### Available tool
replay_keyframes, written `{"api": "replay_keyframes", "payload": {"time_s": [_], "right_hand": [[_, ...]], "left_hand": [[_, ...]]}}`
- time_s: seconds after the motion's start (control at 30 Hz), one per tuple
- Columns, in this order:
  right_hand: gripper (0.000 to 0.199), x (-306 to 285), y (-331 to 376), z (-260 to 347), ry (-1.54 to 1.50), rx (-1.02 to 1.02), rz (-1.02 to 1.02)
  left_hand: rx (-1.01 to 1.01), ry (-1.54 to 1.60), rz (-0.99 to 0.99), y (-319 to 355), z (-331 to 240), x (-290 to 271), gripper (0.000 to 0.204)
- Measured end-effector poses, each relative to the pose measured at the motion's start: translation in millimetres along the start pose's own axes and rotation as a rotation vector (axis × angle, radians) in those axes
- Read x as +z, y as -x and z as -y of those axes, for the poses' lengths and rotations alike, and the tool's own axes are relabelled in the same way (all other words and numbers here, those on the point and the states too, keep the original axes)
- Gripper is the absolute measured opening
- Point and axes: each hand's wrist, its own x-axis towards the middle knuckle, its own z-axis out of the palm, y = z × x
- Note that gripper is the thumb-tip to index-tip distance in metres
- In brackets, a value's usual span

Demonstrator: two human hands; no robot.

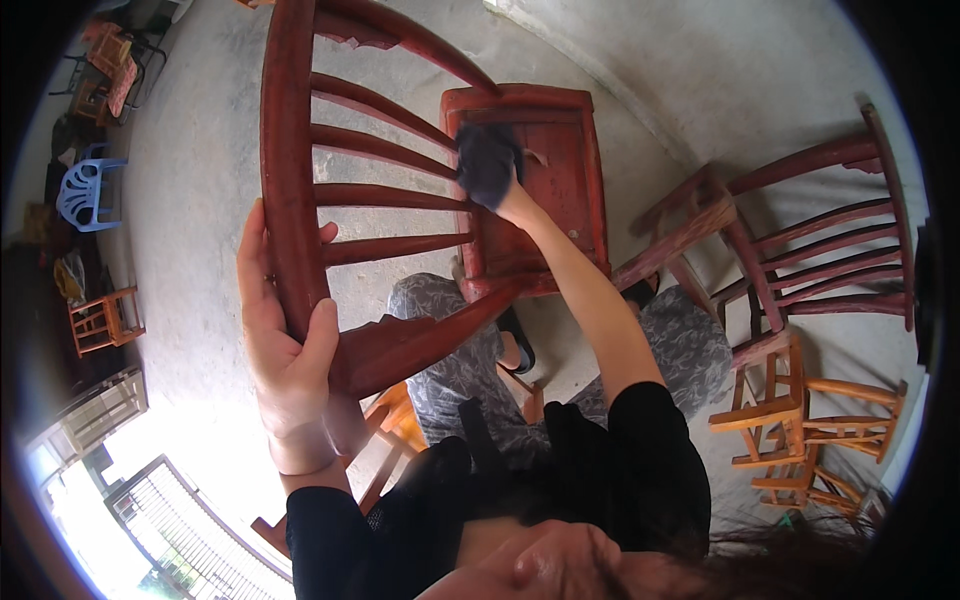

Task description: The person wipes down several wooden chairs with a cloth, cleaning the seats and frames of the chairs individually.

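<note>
The bare concrete floor (190, 190) spreads widest, open toward ten o'clock; a second red chair (800, 240) lies tipped at three o'clock, small orange stools (800, 420) at four; the red wooden chair (420, 190) fills the centre, its curved top rail running twelve to seven; the left hand (285, 340) clamps that rail, fingers wrapped around; the right hand (500, 185), at twelve, presses a dark cloth (487, 160) on the seat, fingers hidden beneath the cloth.
</note>
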Motion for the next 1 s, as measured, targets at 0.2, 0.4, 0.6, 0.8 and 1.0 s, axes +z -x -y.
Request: {"api": "replay_keyframes", "payload": {"time_s": [0.2,0.4,0.6,0.8,1.0], "right_hand": [[0.025,-85,36,142,0.903,-0.834,0.293],[0.063,-35,-5,221,-0.086,-0.635,-0.079],[0.059,-22,85,84,-0.478,0.107,0.07],[0.052,-35,89,62,0.219,-0.348,0.065],[0.033,-62,67,94,0.334,-0.378,0.353]], "left_hand": [[-0.036,0.021,-0.046,4,-3,-1,0.075],[-0.048,0.07,-0.029,3,-16,18,0.069],[-0.047,-0.017,0.012,5,-13,7,0.068],[0.028,-0.013,0.056,2,2,-2,0.068],[0.021,0.042,0.064,4,7,-1,0.069]]}}
